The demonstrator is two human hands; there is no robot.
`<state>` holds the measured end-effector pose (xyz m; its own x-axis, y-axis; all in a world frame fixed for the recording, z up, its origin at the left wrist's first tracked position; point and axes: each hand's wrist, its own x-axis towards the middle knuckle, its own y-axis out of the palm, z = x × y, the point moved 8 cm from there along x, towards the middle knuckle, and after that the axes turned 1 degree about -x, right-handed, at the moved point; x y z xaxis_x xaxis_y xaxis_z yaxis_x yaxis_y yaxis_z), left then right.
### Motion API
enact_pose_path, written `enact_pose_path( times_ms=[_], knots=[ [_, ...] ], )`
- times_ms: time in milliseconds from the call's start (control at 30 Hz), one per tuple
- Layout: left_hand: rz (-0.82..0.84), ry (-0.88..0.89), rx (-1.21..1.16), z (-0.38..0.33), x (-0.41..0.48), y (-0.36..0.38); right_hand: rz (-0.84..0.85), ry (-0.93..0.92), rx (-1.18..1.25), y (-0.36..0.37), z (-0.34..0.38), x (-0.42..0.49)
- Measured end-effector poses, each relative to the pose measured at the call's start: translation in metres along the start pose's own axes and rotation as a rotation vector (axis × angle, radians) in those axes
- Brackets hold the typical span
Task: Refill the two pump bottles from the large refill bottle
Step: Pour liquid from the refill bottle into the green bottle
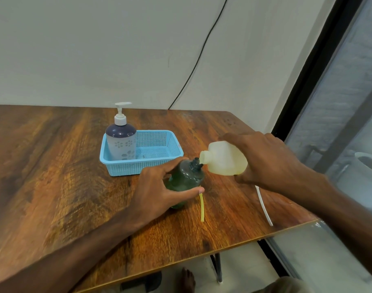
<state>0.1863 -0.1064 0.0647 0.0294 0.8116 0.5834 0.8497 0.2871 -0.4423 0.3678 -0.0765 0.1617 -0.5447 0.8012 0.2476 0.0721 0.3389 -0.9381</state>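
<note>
My right hand (pixel 271 159) grips the pale yellowish refill bottle (pixel 225 158), tipped on its side with its open mouth against the neck of a dark green bottle (pixel 186 178). That green bottle has no pump on it and stands on the table, held by my left hand (pixel 157 193), with fingers and thumb curled round its body. A second pump bottle (pixel 121 140), grey and dark blue with a white pump fitted, stands upright in the left end of a blue basket (pixel 157 163).
A yellow tube (pixel 201 208) lies on the wooden table (pixel 54 166) just in front of the green bottle. A white tube (pixel 264 206) lies near the table's right edge. A window runs along the right. A black cable hangs down the back wall.
</note>
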Motion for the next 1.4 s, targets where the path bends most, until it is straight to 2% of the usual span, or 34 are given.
enact_pose_path(
  times_ms=[1400],
  knots=[
    [0.013, 0.008, -0.034, 0.0016, -0.0005, 0.0016, 0.019, 0.006, -0.012, 0.0012, 0.0006, 0.0002]
  ],
)
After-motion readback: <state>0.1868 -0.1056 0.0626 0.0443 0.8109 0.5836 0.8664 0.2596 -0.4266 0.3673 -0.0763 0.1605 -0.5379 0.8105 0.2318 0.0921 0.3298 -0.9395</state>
